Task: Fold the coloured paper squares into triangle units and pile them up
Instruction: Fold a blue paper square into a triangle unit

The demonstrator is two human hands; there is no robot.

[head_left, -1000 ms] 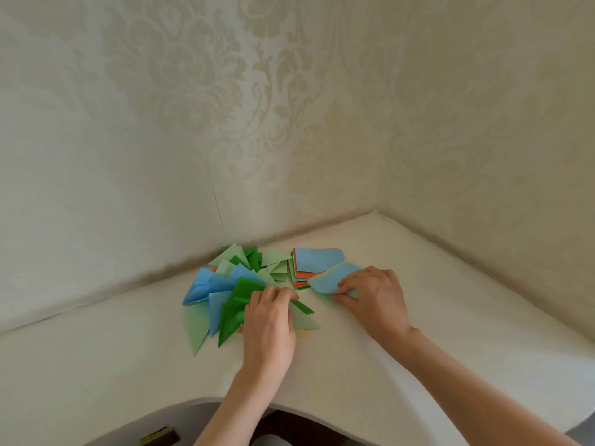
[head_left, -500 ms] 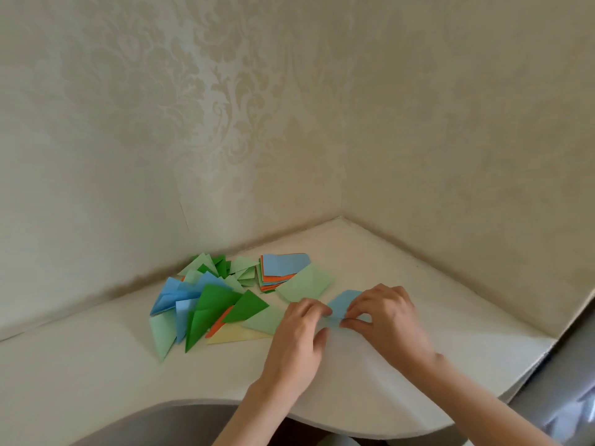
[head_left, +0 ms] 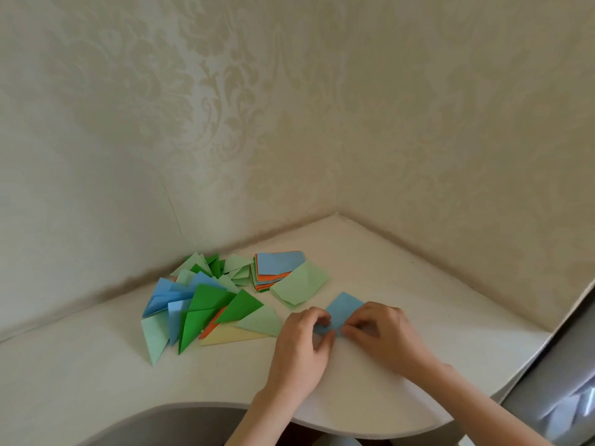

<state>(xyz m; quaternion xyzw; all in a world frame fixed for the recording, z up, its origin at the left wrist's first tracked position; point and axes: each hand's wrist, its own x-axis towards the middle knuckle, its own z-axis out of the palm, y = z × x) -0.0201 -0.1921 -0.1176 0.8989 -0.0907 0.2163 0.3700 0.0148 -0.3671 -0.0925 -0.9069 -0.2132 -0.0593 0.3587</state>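
I have both hands, left hand [head_left: 302, 336] and right hand [head_left: 376, 329], pinching the near corner of the blue square [head_left: 342, 309] at lower centre of the frame, flat on the desk [head_left: 402, 272] for creasing.

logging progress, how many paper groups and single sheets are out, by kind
triangle pile: 1
square stack: 1
green sheet, single: 1
blue sheet, pinched by left hand and right hand: 1
total: 4
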